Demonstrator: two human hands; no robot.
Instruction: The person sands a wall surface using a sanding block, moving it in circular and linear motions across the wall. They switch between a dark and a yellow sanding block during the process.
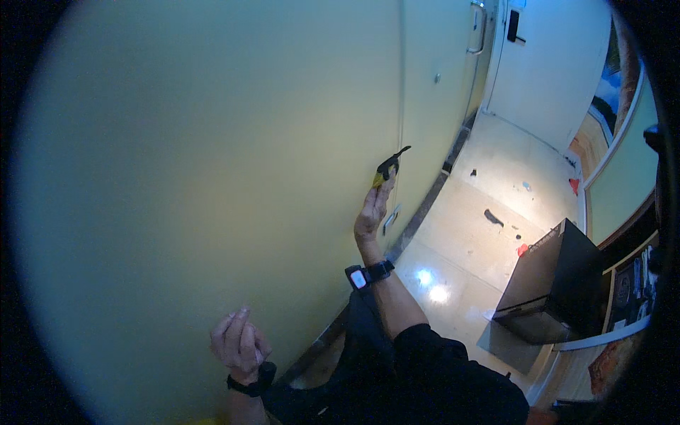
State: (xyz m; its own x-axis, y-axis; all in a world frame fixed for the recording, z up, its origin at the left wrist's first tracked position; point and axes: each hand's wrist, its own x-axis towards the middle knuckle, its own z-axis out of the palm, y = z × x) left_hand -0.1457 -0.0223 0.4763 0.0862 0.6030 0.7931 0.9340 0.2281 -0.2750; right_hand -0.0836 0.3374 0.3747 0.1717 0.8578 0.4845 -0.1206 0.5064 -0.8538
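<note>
My right hand [372,211] reaches up along a pale green-yellow panelled wall [212,163]. Its fingers press a small black-and-yellow piece [387,170] near the seam between two panels. The piece has a thin dark tip pointing up and right; its exact kind I cannot make out. Lower down, my left hand [241,343] is raised in front of the same wall, fingers curled in and pressed together. Whether something small is between them does not show. A watch with a lit face [359,279] is on my right wrist, a black band [253,380] on my left.
A black box-shaped case [556,283] stands on the right, beside a shelf [630,283] with books. Dark and red scraps [494,217] lie on the pale tiled floor [453,234]. Beyond is a white door [552,71] with a dark handle. A metal pull handle [478,32] sticks out of the wall.
</note>
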